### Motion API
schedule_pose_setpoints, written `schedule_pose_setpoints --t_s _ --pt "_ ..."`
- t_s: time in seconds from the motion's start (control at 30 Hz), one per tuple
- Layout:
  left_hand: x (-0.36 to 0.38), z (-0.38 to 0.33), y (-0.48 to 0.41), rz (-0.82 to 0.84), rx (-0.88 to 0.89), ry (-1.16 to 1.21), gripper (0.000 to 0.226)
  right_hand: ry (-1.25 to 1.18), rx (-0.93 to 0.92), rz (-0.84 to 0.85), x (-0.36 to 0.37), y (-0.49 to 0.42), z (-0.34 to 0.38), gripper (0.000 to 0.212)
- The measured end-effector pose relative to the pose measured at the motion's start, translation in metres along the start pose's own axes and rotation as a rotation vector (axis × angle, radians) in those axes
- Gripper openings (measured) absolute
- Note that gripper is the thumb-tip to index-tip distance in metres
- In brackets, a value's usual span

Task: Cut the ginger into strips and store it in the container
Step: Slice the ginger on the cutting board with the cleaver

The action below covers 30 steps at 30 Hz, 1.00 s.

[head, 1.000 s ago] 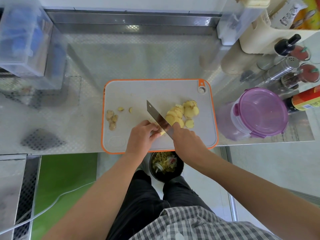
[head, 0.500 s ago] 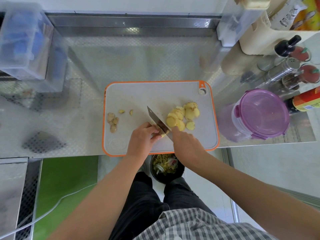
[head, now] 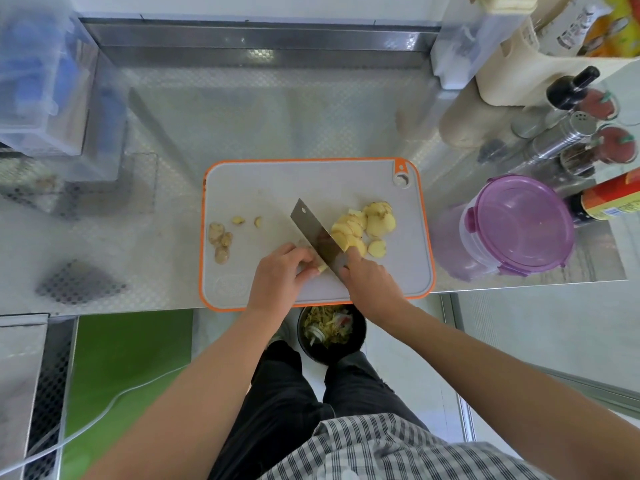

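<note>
A grey cutting board (head: 263, 181) with an orange rim lies on the steel counter. My right hand (head: 370, 278) grips the handle of a cleaver (head: 317, 239), whose blade slants across the board. My left hand (head: 282, 271) holds down a small piece of ginger (head: 320, 268) right against the blade, mostly hidden under my fingers. A pile of yellow ginger slices (head: 367, 226) lies just right of the blade. Knobbly ginger offcuts (head: 220, 240) sit at the board's left. A purple-lidded container (head: 519, 223) stands shut to the right of the board.
Bottles and spice shakers (head: 568, 133) crowd the back right. A clear plastic box (head: 45, 84) stands at the back left. Below the counter edge, between my legs, a black bin (head: 330, 336) holds vegetable scraps.
The cleaver blade has shifted slightly along the ginger piece under my left hand between cuts. Both hands stay in nearly the same place.
</note>
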State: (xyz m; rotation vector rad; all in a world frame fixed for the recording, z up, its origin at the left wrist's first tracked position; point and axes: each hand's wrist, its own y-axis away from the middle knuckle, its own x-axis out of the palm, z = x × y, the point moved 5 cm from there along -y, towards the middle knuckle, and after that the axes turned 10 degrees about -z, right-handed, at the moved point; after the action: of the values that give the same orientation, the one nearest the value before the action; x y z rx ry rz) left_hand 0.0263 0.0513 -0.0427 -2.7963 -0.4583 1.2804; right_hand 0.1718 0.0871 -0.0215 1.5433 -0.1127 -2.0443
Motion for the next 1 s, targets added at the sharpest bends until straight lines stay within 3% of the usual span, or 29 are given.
schedule_pose_setpoints --t_s 0.13,0.43,1.0 --pt "0.0 0.001 0.0 -0.008 0.002 -0.034 0.024 -0.052 -0.037 -0.043 -0.015 0.008 0.009 0.01" --pt "0.001 0.002 0.0 -0.013 0.007 -0.055 0.022 0.124 -0.063 -0.073 -0.03 0.023 0.024 0.029" --pt "0.001 0.001 0.0 -0.014 -0.021 -0.036 0.021 0.108 -0.032 -0.073 -0.021 0.013 0.035 0.032"
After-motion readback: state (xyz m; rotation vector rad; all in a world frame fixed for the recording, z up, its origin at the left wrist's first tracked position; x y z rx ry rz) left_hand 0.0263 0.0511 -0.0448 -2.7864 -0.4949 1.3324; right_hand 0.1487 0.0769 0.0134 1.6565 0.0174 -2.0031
